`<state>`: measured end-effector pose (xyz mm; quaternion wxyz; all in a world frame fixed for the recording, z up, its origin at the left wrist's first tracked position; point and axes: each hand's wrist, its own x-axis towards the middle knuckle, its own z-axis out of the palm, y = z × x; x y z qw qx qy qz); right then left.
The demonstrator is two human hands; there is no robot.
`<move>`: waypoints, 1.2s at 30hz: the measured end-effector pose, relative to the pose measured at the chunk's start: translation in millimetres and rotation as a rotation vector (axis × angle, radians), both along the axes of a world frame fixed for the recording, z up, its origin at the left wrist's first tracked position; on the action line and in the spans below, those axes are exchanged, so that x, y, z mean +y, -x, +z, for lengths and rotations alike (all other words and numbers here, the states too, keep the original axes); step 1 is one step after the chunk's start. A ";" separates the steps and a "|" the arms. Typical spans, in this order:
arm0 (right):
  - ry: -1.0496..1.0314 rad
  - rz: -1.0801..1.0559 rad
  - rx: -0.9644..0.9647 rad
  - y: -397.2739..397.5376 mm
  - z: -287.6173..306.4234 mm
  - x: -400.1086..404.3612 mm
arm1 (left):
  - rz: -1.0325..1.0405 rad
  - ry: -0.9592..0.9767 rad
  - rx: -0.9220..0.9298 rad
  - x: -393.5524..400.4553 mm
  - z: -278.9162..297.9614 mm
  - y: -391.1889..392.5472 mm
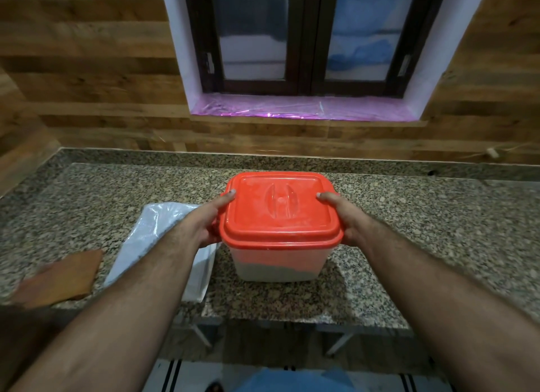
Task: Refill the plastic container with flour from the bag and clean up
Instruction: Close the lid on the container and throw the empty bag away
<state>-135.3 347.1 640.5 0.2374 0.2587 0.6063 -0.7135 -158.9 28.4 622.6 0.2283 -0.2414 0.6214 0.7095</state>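
Both hands [204, 225] [344, 219] grip the container [277, 260]; fingers probably curled, hidden behind lid [277, 207].

granite counter [438, 231], brown cloth [62, 275], dark window [304, 38]

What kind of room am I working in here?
Most likely a home kitchen: a speckled granite counter under a window, with a red-lidded flour container held by both hands and a white bag beside it.

Red lid [280, 207], speckled granite counter [423, 231]
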 end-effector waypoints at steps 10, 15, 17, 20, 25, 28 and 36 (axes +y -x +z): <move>-0.979 -0.040 0.283 7.1 15.0 -13.7 | -0.019 0.918 0.304 30.9 19.7 7.9; -1.255 0.032 0.258 8.4 8.4 -30.7 | -0.098 1.217 0.249 53.8 18.2 7.1; -1.289 0.091 0.262 5.6 8.5 -32.0 | -0.116 1.215 0.290 52.1 13.7 5.7; -1.374 0.294 0.320 -4.6 -6.9 -32.4 | -0.251 1.196 0.392 46.8 -0.2 -7.3; -1.429 0.321 0.454 -16.7 -19.9 -40.0 | -0.180 1.165 0.435 56.5 -8.1 -17.6; -1.400 0.256 0.486 -15.7 -22.0 -39.9 | -0.165 1.169 0.443 55.5 -9.8 -12.3; -1.385 0.217 0.540 26.5 -32.2 -33.9 | -0.140 1.162 0.486 56.8 -15.4 23.3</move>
